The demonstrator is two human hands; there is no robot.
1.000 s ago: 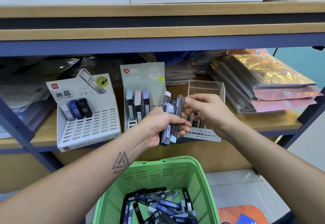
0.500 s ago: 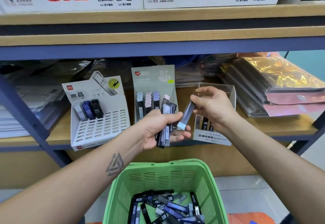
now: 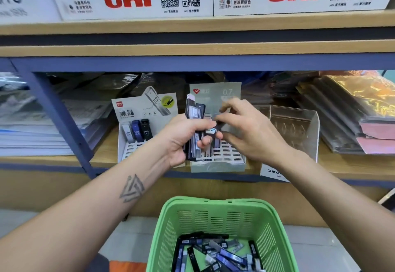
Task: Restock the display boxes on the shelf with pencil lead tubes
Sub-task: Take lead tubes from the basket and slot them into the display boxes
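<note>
Item: handful of slim rectangular plastic pencil lead tubes [image 3: 195, 122], dark and translucent, clasped upright in the left hand [image 3: 183, 139], long axes near vertical, caps above the fist. Left grip: fingers curled round the bundle, thumb across its front. Right hand [image 3: 245, 130]: immediately right of the bundle, fingertips [image 3: 220, 120] at one tube on its right edge; motion blur there, so a closed pinch cannot be confirmed. Governing relation: the tubes stand directly before the grey-green slotted cardboard display box marked 0.7 [image 3: 218, 165] on the wooden shelf [image 3: 102, 156], its slots behind and below the hands; the right hand is nearer those slots, and a tube drawn rightward needs only to stay upright and drop in, by this reading. Adjacent: white slotted display box marked HB 0.5 [image 3: 136, 143] to the left, three tubes seated; clear plastic display box [image 3: 299, 130] to the right. Reserve stock: loose tubes in the green perforated plastic basket [image 3: 213, 214] below the shelf.
</note>
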